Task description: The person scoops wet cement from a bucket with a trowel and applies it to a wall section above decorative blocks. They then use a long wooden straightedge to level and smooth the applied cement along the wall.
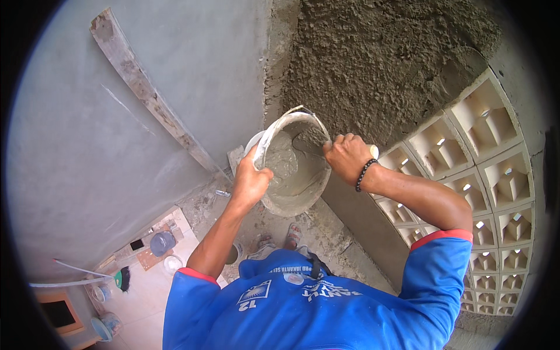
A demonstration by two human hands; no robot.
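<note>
A pale bucket (298,202) is tilted in front of me, with wet grey mortar (280,156) inside it. My left hand (251,184) is closed on its left rim, thumb over the edge. My right hand (349,156), with a dark bead bracelet at the wrist, is closed at the bucket's right side round a trowel. The butt of the trowel's pale handle (374,151) sticks out beside the wrist. Its blade reaches into the bucket and cannot be made out clearly against the mortar. Past the bucket, rough fresh mortar (379,58) covers the wall.
Pale vent blocks (440,146) fill the wall at right. A long plank (146,87) leans on the smooth grey wall (198,52) at left. On the floor at lower left are a blue tub (162,242) and a green broom head (122,279). My sandalled foot (293,234) stands below the bucket.
</note>
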